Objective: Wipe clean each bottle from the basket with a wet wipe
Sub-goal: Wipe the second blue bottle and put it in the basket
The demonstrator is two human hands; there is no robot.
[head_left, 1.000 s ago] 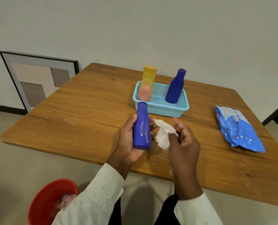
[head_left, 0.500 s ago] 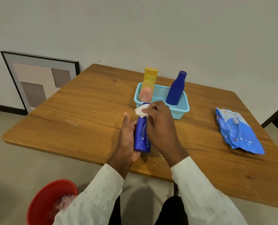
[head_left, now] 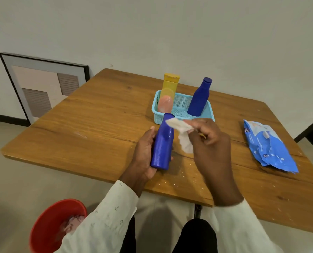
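Held blue bottle [head_left: 162,143]: long axis runs near to far with a slight rightward lean, cap end pointing away toward the basket, base toward the person; carried above the near part of the bench [head_left: 97,125]. Left hand [head_left: 144,154]: wrapped around the bottle's lower body from the left side, thumb up along it. Wet wipe [head_left: 181,132]: white, crumpled, its upper corner lying on the bottle's cap end, the rest hanging just right of the bottle. Right hand [head_left: 208,139]: fingers pinched together on the wipe, clear of the bottle body.

Teal basket [head_left: 181,110]: just beyond the bottle's cap, near the bench's far edge. Contents: second blue bottle [head_left: 199,97], standing, leaning right; yellow bottle [head_left: 169,86], standing at the far left corner; pink bottle [head_left: 164,105] before it.

Wet wipe pack [head_left: 267,147]: blue, flat on the bench, well apart to the right. Open bench surface lies left of the hands and between basket and pack.

Red bin [head_left: 51,227]: on the floor below the bench's near edge, left, with crumpled material inside. Framed picture [head_left: 42,86]: leaning on the wall, far left.
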